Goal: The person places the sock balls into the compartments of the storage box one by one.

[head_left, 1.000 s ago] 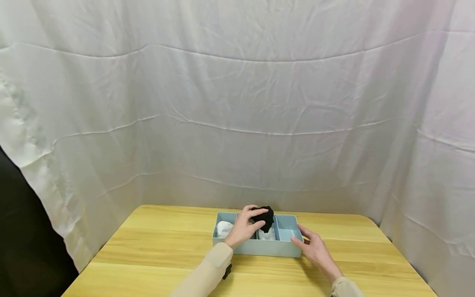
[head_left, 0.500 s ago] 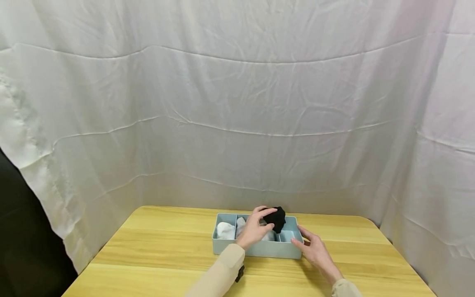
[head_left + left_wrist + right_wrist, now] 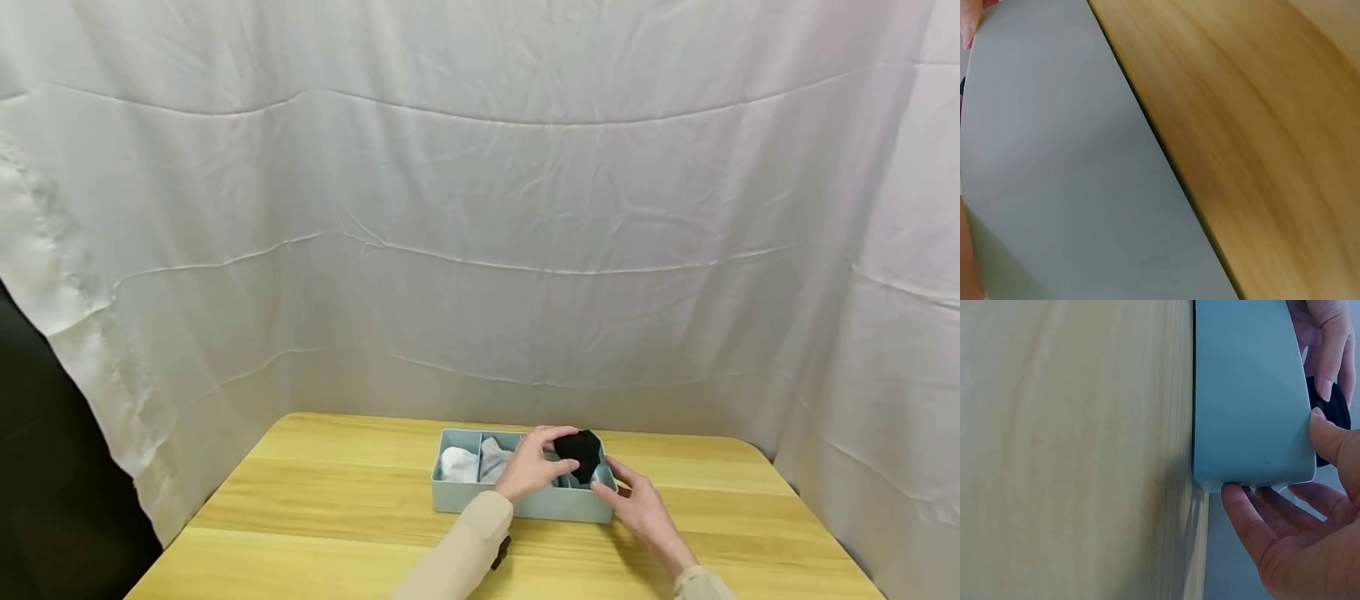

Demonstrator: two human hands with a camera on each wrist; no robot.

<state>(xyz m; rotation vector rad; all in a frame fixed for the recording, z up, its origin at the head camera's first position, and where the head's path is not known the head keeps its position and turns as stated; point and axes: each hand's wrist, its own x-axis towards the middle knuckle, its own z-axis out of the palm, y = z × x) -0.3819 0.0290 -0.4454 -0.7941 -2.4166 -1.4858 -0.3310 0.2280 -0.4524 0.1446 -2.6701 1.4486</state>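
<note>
A light blue divided box (image 3: 525,505) stands on the wooden table. My left hand (image 3: 527,468) pinches a balled black sock (image 3: 581,454) between thumb and fingers, low over the box's rightmost compartment. My right hand (image 3: 643,507) grips the box's right end. In the right wrist view, the right hand's thumb is at the rim and its other fingers lie against the end wall. A white balled sock (image 3: 458,463) lies in the leftmost compartment, and a grey one (image 3: 492,459) sits beside it. My left hand partly hides the compartment left of the black sock.
The wooden table (image 3: 315,500) extends around the box on all sides. Pale grey curtains (image 3: 480,317) hang behind it and along both sides. A dark area (image 3: 52,467) shows past the curtain at the left.
My left hand has carried the black sock rightward along the box and then down over the right compartment, uncovering the grey sock. The right hand keeps its grip on the box's end.
</note>
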